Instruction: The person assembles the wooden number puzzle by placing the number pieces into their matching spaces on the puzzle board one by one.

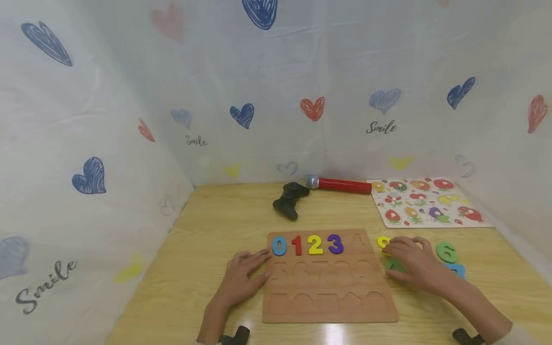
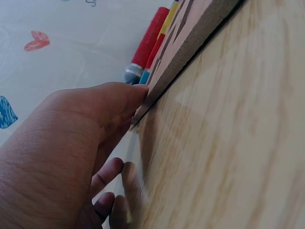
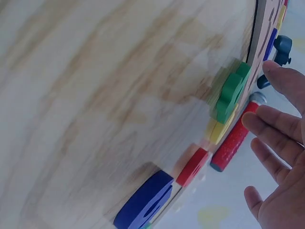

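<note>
A wooden number board (image 1: 327, 309) lies on the table, with blue 0 (image 1: 279, 246), red 1 (image 1: 297, 246), yellow 2 (image 1: 315, 245) and purple 3 (image 1: 335, 244) in its top row. My left hand (image 1: 241, 280) touches the board's left edge with extended fingers. To the right of the board, my right hand (image 1: 411, 263) is above loose number pieces, fingers spread and holding nothing. Beneath it is a partly hidden green piece (image 3: 232, 93), near a yellow piece (image 1: 383, 242). A red piece (image 3: 192, 167) and a dark blue piece (image 3: 143, 202) also show in the right wrist view.
A green 6 (image 1: 446, 252) and a light blue piece (image 1: 458, 270) lie right of my right hand. Behind are a black game controller (image 1: 290, 201), a red toy microphone (image 1: 342, 185) and a fruit puzzle board (image 1: 424, 221). Heart-patterned cloth (image 1: 276, 148) encloses the table's back and sides.
</note>
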The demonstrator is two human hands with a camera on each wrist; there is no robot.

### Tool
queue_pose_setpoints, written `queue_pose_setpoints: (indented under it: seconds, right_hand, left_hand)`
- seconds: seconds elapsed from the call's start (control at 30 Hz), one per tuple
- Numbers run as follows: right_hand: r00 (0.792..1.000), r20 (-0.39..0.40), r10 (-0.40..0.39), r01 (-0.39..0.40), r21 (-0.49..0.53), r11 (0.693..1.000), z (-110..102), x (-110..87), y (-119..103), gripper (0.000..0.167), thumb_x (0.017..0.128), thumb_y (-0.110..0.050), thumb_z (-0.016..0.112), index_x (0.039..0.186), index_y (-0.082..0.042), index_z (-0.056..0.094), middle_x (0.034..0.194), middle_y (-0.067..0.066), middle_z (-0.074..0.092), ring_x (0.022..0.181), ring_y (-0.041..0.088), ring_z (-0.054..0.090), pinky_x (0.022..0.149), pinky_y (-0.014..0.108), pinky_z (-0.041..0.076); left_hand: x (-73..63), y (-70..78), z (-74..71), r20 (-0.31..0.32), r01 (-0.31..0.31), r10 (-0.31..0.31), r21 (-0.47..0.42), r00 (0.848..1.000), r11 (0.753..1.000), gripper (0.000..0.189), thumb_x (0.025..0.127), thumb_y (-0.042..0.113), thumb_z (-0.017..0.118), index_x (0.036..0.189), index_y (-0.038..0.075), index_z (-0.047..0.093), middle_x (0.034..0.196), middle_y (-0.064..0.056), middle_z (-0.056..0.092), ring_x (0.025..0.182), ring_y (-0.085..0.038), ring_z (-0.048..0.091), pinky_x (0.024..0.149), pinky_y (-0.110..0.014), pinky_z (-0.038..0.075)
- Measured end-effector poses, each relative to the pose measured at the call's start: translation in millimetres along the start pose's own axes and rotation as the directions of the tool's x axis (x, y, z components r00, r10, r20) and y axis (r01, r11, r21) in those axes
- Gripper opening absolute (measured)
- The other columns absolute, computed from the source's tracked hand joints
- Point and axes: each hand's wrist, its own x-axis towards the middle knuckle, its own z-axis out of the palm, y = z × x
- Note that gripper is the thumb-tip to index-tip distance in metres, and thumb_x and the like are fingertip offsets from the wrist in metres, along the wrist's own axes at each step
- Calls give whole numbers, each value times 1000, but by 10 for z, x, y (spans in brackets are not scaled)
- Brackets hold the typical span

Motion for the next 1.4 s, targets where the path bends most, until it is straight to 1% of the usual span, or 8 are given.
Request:
queue_pose_setpoints:
  seconds: [0.13, 0.27, 0.47, 0.7, 0.97, 1.17, 1.3, 1.4]
  right_hand:
    - [999, -38, -25, 25, 2, 1000, 20, -27, 19, 44, 78, -36, 85, 113, -12, 72, 114, 3, 68, 117, 34, 52, 91, 62, 29]
    - [999, -40, -8, 8, 6, 1000, 17, -76, 39, 39, 76, -33, 87, 108, -16, 72, 110, -1, 68, 116, 33, 52, 89, 62, 28]
    - [997, 34, 65, -66, 24, 998, -18, -133, 43, 42, 75, -36, 87, 110, -18, 72, 111, -3, 67, 116, 31, 52, 91, 60, 26]
    - [991, 98, 90, -95, 39, 995, -34, -134, 36, 48, 74, -38, 87, 114, -16, 71, 114, -1, 67, 119, 33, 51, 92, 62, 25]
    - [992, 91, 84, -84, 0, 996, -23, -145, 45, 49, 71, -36, 88, 112, -14, 72, 115, 3, 67, 117, 34, 52, 91, 63, 26]
    - [990, 111, 87, -86, -15, 996, -22, -147, 48, 46, 72, -36, 87, 111, -16, 73, 112, 0, 68, 116, 33, 54, 91, 63, 26]
    - [988, 123, 89, -90, 4, 996, -47, -143, 57, 45, 72, -38, 88, 110, -18, 73, 112, -1, 68, 116, 34, 54, 93, 63, 25]
    - [992, 103, 73, -77, 34, 996, -75, -135, 64, 44, 72, -37, 88, 109, -18, 73, 112, -2, 68, 116, 34, 54, 93, 62, 24]
  left_hand:
    - [-30, -26, -11, -14, 11, -11, 2, 1000, 1000, 49, 93, 42, 67, 140, 31, 60, 149, 15, 49, 126, -25, 40, 101, -59, 27]
    - [-20, -46, 18, -25, -7, 7, 8, 1000, 1000, 48, 93, 41, 68, 140, 32, 60, 149, 15, 49, 124, -23, 40, 100, -57, 27]
    - [-2, -47, 56, -48, -24, 25, 10, 999, 1000, 48, 92, 38, 70, 139, 31, 61, 148, 15, 50, 121, -21, 41, 98, -57, 27]
    - [3, -28, 27, -11, 13, -13, 7, 1000, 1000, 48, 94, 42, 67, 140, 33, 60, 149, 16, 49, 122, -21, 40, 99, -56, 27]
    - [9, -27, 37, -10, -4, 4, 6, 1000, 1000, 48, 94, 42, 67, 140, 31, 60, 149, 14, 49, 122, -21, 40, 98, -55, 27]
    - [13, -21, 37, -17, -6, 6, 10, 1000, 1000, 48, 94, 42, 67, 140, 31, 60, 149, 14, 50, 123, -21, 41, 97, -55, 28]
    - [16, -19, 36, -16, -14, 14, 12, 1000, 1000, 48, 94, 41, 67, 140, 30, 60, 149, 14, 50, 122, -22, 41, 96, -54, 28]
    - [10, -23, 32, -19, -12, 12, 14, 1000, 1000, 48, 93, 41, 67, 139, 30, 61, 148, 14, 50, 122, -21, 41, 96, -55, 28]
